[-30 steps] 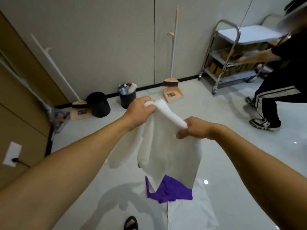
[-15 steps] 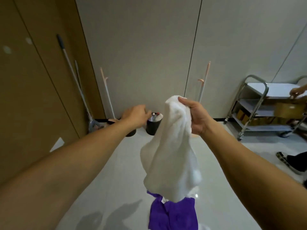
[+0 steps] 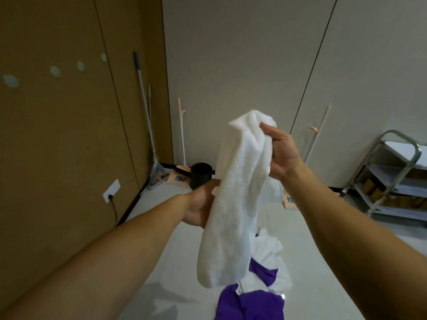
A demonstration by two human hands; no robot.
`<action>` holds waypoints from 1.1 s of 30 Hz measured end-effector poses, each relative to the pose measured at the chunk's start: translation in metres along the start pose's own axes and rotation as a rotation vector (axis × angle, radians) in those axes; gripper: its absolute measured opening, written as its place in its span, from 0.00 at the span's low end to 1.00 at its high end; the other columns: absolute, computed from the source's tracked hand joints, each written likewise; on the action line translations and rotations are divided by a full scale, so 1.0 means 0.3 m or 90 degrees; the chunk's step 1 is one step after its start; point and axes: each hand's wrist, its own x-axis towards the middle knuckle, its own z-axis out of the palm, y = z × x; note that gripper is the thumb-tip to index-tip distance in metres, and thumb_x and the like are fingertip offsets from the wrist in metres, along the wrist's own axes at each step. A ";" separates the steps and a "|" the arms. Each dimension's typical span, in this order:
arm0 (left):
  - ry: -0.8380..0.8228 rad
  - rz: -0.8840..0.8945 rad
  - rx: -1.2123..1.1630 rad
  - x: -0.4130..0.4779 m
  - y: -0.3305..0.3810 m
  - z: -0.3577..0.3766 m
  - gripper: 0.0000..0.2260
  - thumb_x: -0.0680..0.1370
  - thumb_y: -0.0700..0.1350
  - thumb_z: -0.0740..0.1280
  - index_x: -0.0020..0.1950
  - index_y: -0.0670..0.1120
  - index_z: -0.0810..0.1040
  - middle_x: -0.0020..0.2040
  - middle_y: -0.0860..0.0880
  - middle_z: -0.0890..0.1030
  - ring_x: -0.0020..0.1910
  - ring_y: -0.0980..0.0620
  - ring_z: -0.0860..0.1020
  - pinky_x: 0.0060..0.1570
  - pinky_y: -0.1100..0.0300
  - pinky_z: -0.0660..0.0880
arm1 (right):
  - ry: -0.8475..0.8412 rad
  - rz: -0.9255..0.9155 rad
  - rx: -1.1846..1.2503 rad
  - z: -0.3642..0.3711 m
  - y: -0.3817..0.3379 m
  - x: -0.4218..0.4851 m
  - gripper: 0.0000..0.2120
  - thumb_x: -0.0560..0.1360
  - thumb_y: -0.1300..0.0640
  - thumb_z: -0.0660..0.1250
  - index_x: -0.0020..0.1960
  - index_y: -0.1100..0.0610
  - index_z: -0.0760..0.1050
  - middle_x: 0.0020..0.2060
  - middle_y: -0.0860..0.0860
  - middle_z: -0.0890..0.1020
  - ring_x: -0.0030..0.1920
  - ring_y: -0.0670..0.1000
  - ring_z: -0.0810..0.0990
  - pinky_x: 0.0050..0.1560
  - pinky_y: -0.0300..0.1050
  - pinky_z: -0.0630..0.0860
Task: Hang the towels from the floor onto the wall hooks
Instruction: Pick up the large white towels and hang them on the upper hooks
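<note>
One white towel [image 3: 240, 192] is up in the air mid-frame, hanging as one long bunched fold from the right hand [image 3: 280, 155]. That hand is clamped on the top end, thumb over a wad of cloth. Going by the drape it's soft terry: light, zero stiffness, not fragile, not slippery. It will sag wherever it isn't supported, and its loose bottom end hangs just above the pile on the floor [image 3: 180, 262]. Best hold, I'd say, is a fistful near the top edge, as it is held here. A second hold along the same edge would spread a flat span to drop over a hook. My guess is a thick wad may not seat well. The left hand [image 3: 199, 205] sits at mid-height against the towel's left side. Its fingers go behind the cloth, so I can't tell if it grips or only touches. The hooks [image 3: 55, 70] show as a row of pale round spots on the brown wall [image 3: 69, 146] at left, well apart from the towel. They are blurred, so their shape and which way they open aren't readable. On the floor there's a purple towel [image 3: 251, 303], cut off by the bottom edge. A crumpled white cloth [image 3: 269, 249] lies partly behind the held towel; piece count unclear. No hang loop is visible on the held towel, though one could be buried in the folds.
</note>
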 end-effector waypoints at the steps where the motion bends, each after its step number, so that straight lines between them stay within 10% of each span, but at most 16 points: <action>1: -0.007 0.034 -0.040 -0.009 0.012 -0.010 0.32 0.70 0.67 0.64 0.66 0.47 0.77 0.65 0.45 0.77 0.66 0.42 0.72 0.66 0.42 0.68 | 0.000 -0.007 -0.009 0.009 0.002 0.014 0.20 0.78 0.50 0.59 0.59 0.63 0.80 0.51 0.59 0.83 0.54 0.58 0.82 0.62 0.53 0.74; 7: 0.348 0.272 -0.109 -0.077 0.133 -0.123 0.08 0.77 0.49 0.63 0.51 0.48 0.78 0.47 0.46 0.79 0.44 0.48 0.76 0.46 0.53 0.74 | 0.072 -0.027 -0.060 0.029 0.004 0.114 0.20 0.74 0.49 0.63 0.56 0.62 0.82 0.50 0.60 0.83 0.52 0.60 0.82 0.57 0.54 0.78; 11: 0.550 0.294 -0.076 -0.189 0.198 -0.308 0.08 0.79 0.50 0.63 0.48 0.47 0.77 0.40 0.46 0.77 0.35 0.50 0.71 0.35 0.58 0.68 | 0.300 -0.011 -0.143 0.009 0.029 0.223 0.16 0.76 0.46 0.63 0.52 0.58 0.80 0.42 0.56 0.85 0.41 0.55 0.85 0.41 0.45 0.81; 17: 0.721 0.320 -0.031 -0.349 0.228 -0.610 0.10 0.81 0.51 0.62 0.56 0.46 0.76 0.45 0.49 0.79 0.41 0.52 0.77 0.30 0.63 0.73 | 0.482 0.075 -0.232 -0.046 0.114 0.400 0.09 0.76 0.52 0.68 0.45 0.59 0.77 0.42 0.56 0.79 0.39 0.54 0.78 0.44 0.50 0.77; 22: 0.782 0.339 -0.044 -0.441 0.255 -0.801 0.16 0.79 0.53 0.65 0.59 0.43 0.77 0.50 0.45 0.79 0.48 0.45 0.78 0.42 0.53 0.77 | 0.475 0.106 -0.380 -0.029 0.142 0.555 0.13 0.75 0.57 0.69 0.54 0.63 0.73 0.55 0.61 0.76 0.56 0.64 0.77 0.59 0.61 0.75; 28: 0.887 0.349 -0.001 -0.564 0.326 -0.980 0.14 0.78 0.53 0.66 0.52 0.42 0.75 0.50 0.43 0.79 0.48 0.43 0.78 0.48 0.50 0.76 | 0.386 0.168 -0.586 0.062 0.169 0.737 0.14 0.79 0.53 0.64 0.42 0.63 0.70 0.36 0.59 0.72 0.28 0.53 0.68 0.30 0.45 0.68; 33: 0.932 0.412 0.000 -0.680 0.418 -1.056 0.07 0.78 0.49 0.64 0.49 0.45 0.76 0.46 0.45 0.78 0.40 0.47 0.76 0.43 0.53 0.73 | 0.228 0.050 -0.331 0.174 0.153 0.885 0.12 0.79 0.49 0.64 0.44 0.57 0.77 0.31 0.53 0.79 0.27 0.48 0.77 0.27 0.37 0.72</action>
